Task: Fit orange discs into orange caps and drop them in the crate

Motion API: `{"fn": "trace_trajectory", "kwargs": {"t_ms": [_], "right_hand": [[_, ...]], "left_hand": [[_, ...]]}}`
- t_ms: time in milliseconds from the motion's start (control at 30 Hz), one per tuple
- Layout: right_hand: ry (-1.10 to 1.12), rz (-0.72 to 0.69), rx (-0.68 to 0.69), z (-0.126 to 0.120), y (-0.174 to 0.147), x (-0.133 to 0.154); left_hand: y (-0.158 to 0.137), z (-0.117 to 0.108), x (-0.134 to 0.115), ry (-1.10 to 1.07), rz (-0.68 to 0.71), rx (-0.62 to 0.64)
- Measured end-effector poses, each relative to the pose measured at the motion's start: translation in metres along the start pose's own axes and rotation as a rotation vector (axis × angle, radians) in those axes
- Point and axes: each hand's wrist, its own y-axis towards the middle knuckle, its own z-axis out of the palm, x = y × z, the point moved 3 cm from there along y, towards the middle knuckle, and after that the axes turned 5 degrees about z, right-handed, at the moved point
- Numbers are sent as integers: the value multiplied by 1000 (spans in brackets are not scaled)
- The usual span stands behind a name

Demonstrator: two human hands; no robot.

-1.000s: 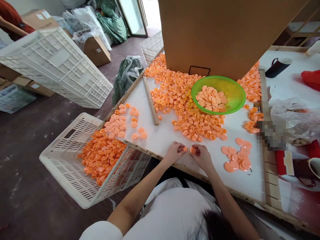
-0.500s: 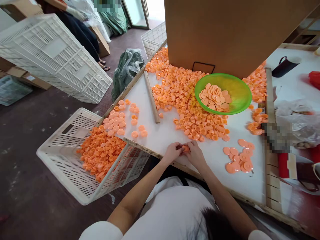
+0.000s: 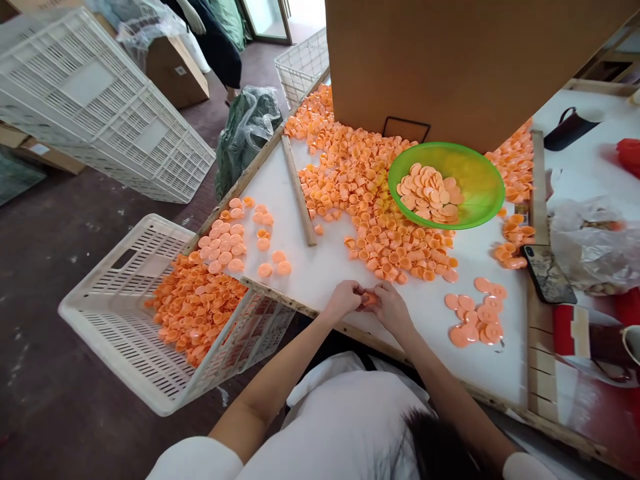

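Note:
Close to the table's front edge, my left hand [image 3: 345,299] and my right hand [image 3: 389,303] meet with fingers closed around one small orange plastic cap [image 3: 369,299]. Fingers cover most of it, so its exact shape is hidden. Just beyond my hands spreads a big pile of orange cup-shaped caps [image 3: 395,250]. To the right lies a loose group of flat orange discs [image 3: 481,319]. A green bowl [image 3: 480,193] holding more discs rests on the pile. On the left corner of the table sit several round orange pieces [image 3: 223,245].
A white crate [image 3: 120,333] of orange pieces stands below the table's left edge. A wooden strip [image 3: 300,193] lies on the tabletop. Behind the pile rises a large cardboard box [image 3: 440,67]. A phone [image 3: 549,273] and a dark mug [image 3: 573,129] are at right. Another person [image 3: 220,50] stands far left.
Both hands remain together around the cap, with slight finger movement. The view has shifted a little. In the background, the other person has moved right.

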Motion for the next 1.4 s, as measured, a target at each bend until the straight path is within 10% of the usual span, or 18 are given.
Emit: {"fn": "trace_trajectory", "kwargs": {"t_ms": [300, 633, 933, 1200, 1400], "right_hand": [[210, 274, 76, -7, 11, -16], [152, 208, 88, -11, 15, -12], [-205, 414, -410, -122, -45, -91], [-425, 485, -461, -121, -46, -134], [-373, 512, -490, -125, -46, -140]], "left_hand": [[-5, 2, 2, -24, 4, -1], [-2, -4, 2, 185, 44, -19], [-52, -139, -15, 625, 299, -790], [18, -55, -38, 643, 637, -470], [41, -52, -38, 681, 614, -475]]}}
